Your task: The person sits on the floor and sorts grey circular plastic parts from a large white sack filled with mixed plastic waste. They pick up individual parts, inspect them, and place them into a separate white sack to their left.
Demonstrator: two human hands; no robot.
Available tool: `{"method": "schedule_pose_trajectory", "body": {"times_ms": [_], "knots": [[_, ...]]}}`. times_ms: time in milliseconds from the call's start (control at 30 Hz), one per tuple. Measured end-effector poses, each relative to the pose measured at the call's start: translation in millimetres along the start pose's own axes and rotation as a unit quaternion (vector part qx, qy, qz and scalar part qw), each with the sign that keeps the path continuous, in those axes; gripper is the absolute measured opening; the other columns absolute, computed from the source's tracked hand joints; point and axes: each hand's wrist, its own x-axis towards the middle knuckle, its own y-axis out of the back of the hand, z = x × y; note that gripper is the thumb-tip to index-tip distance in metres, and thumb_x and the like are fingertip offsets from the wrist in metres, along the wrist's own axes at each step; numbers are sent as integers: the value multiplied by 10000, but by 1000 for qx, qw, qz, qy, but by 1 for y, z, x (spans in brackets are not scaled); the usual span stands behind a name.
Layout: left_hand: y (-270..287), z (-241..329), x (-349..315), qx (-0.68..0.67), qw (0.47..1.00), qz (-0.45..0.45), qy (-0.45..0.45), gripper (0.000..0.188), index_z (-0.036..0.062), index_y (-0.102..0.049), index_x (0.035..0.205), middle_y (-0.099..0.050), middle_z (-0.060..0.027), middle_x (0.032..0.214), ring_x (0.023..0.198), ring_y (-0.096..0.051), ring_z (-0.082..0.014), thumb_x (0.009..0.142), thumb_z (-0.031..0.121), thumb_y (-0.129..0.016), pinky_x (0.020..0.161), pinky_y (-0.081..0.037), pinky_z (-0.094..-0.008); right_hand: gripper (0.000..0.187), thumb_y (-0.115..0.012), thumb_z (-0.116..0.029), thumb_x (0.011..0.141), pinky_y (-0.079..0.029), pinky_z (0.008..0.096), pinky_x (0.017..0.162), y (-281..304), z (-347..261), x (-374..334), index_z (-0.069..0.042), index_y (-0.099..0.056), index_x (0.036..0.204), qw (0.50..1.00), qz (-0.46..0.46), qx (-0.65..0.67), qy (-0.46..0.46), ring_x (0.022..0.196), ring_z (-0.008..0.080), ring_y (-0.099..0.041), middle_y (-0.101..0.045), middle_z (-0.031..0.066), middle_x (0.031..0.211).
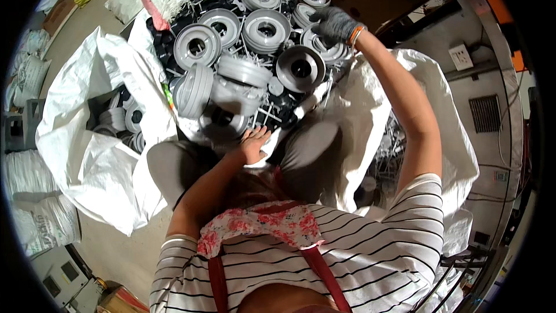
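Note:
A large pile of grey plastic ring-shaped parts (267,31), mixed with black and thin white plastic pieces, lies in front of me. My left hand (255,144) is bare and open, its fingers spread at the near edge of the pile, just below a shaded grey ring (223,124). Reaching across to the far right, my right hand (336,25) wears a dark grey glove with an orange cuff. It is over a stack of grey rings (324,46); whether its fingers grip one cannot be made out. A darker grey cup-shaped ring (300,69) sits nearer to me.
On my left stands an open white woven sack (87,168) with grey rings inside. Another white sack (428,81) on my right holds thin plastic scraps (391,142). A wall socket (460,56) and a vent (487,113) are on the right-hand panel.

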Motion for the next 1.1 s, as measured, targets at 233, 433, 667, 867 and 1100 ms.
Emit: {"method": "schedule_pose_trajectory", "body": {"times_ms": [233, 433, 667, 867, 1100], "knots": [[40, 72, -72, -94, 993, 7, 74, 441, -16, -540, 1175, -614, -231, 1070, 1021, -581, -366, 821, 241, -599, 926, -406, -433, 304, -593, -245, 734, -490, 438, 750, -156, -70, -133, -29, -638, 943, 936, -159, -230, 212, 833, 369, -614, -637, 223, 865], [128, 80, -155, -200, 900, 378, 84, 257, -13, -638, 1046, -676, -118, 924, 811, -623, -169, 858, 156, -594, 814, -489, -294, 366, -601, -298, 732, -489, 438, 757, -242, -118, -160, 11, -623, 927, 974, -88, -109, 176, 821, 380, -615, -632, 239, 847], [209, 25, -220, -330, 766, 529, 153, 283, -66, -577, 1114, -657, -105, 1022, 905, -607, -124, 868, 73, -597, 812, -468, -233, 539, -629, -326, 752, -373, 466, 955, -272, -143, -137, -6, -467, 1155, 965, 158, -170, 124, 1093, 401, -473, -483, 250, 1174], [211, 8, -145, -182, 902, 349, 179, 582, -76, -484, 1241, -583, -187, 1172, 1070, -570, -224, 766, 176, -707, 933, -429, -295, 716, -695, -353, 706, -329, 455, 1008, -253, -118, -88, -45, -392, 1278, 952, 257, -153, 68, 1185, 389, -401, -433, 250, 1257], [198, -45, -60, -55, 954, 233, 180, 913, -103, -389, 1298, -559, -304, 1140, 1086, -551, -377, 619, 392, -745, 923, -421, -356, 558, -708, -424, 664, -487, 400, 839, -194, -87, -36, 12, -603, 995, 976, 185, -89, -73, 970, 366, -604, -635, 240, 977]]}}
